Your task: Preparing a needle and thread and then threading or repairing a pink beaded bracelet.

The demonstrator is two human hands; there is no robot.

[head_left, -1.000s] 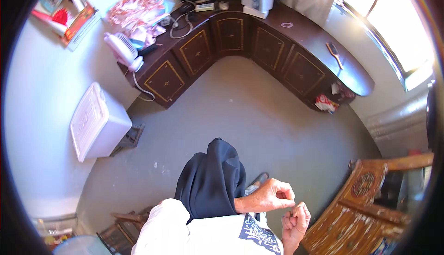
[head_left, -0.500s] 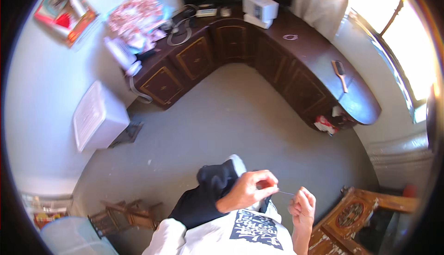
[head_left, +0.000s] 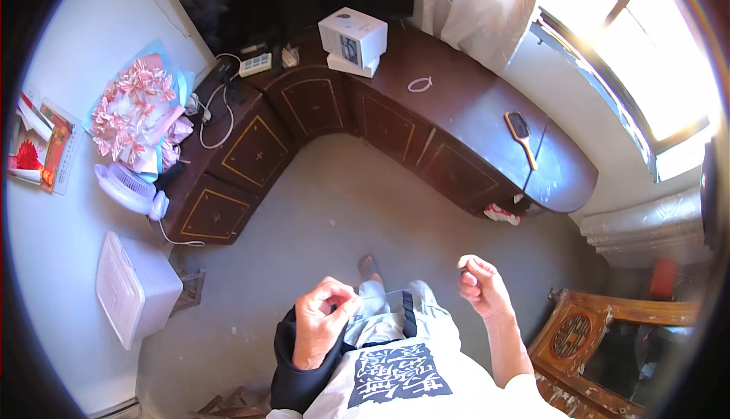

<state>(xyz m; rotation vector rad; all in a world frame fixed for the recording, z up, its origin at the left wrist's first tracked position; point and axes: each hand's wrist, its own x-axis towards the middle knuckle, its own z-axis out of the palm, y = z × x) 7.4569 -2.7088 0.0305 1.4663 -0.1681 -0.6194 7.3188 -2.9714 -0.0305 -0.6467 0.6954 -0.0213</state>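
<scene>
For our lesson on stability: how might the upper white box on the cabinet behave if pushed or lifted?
The upper white box looks fairly stiff, given its straight edges. Pushed, it might slide or tip off, since it rests on another white box. Its weight is uncertain: the contents are hidden.

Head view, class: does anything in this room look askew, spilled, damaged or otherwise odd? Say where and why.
The upper white box sits askew on the lower white box atop the dark cabinet, their edges out of line. Black cloth is bunched below the left hand, with none below the right hand: lopsided. No spill shows.
</scene>
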